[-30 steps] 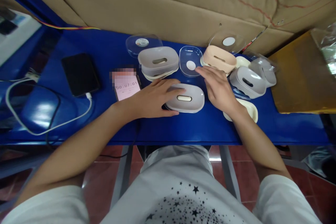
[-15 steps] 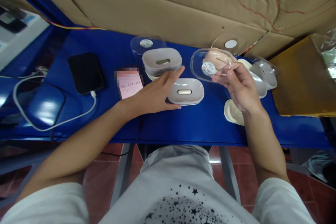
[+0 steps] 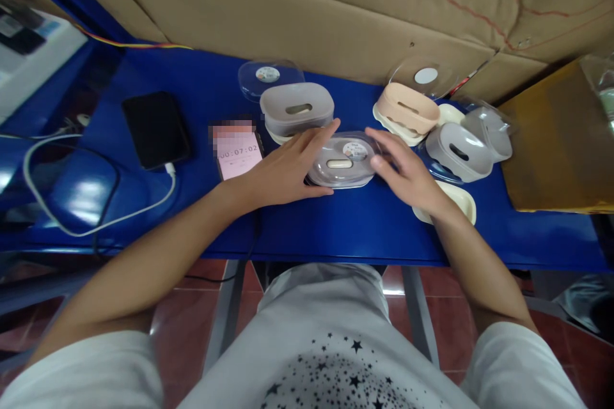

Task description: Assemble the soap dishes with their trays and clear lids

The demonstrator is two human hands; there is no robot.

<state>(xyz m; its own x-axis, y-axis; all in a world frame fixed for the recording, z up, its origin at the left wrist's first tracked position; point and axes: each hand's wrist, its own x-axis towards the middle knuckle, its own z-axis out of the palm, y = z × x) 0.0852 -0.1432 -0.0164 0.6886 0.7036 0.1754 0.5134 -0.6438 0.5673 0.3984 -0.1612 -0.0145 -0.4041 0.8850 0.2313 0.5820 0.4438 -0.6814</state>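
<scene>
A small grey oval box (image 3: 319, 174) with a slot in its top sits near the middle of the table, and a cream strip shows in that slot. Over it lies a clear plastic lid (image 3: 355, 151) with a round printed label. My left hand (image 3: 292, 165) curves around the box's left end, fingers stretched and thumb apart. At the right end my right hand (image 3: 400, 166) touches the lid's edge, its thumb and forefinger spread. Just behind stands a larger-looking grey slotted box (image 3: 283, 115), and another clear lid (image 3: 247, 80) lies beyond that.
Right of centre stand a peach slotted box (image 3: 412, 112), a grey slotted box (image 3: 472, 156) and a cream tray (image 3: 467, 204). A cardboard box (image 3: 551, 147) is at the far right. Leftward lie a phone showing a timer (image 3: 240, 160), a black device (image 3: 156, 131) and a white cable (image 3: 129, 225).
My right hand has brought the clear lid left and down onto the grey box, and its pinch has opened out. My left hand has stayed by the box.
</scene>
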